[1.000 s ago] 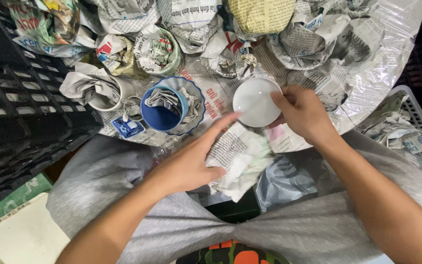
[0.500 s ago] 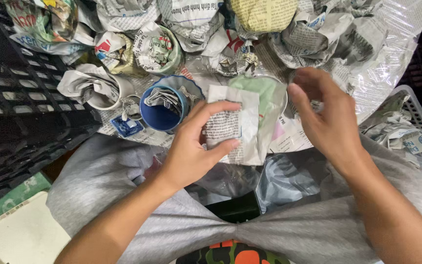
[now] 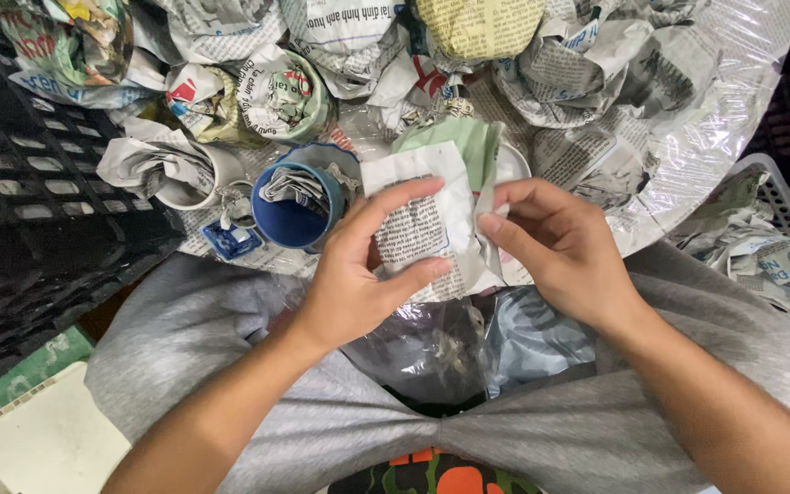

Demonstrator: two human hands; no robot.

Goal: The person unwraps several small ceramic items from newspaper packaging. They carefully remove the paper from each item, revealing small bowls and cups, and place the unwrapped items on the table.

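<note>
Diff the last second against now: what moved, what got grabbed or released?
A second ago the right hand held a bare white dish beside the blue cup. Since then the left hand has lifted the newspaper sheet up over the dish, which is now almost covered. Both hands pinch the paper's edges; the right has shifted from the dish rim to the paper. The blue cup and the wrapped bundles behind stayed put.

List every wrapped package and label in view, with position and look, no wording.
Newsprint-wrapped item: centre, held between left hand and right hand; white and grey.
Blue cup: left of it, stuffed with newspaper.
Yellowish wrapped ball: top centre.
Small blue tag: beside the cup, squarish.
</note>
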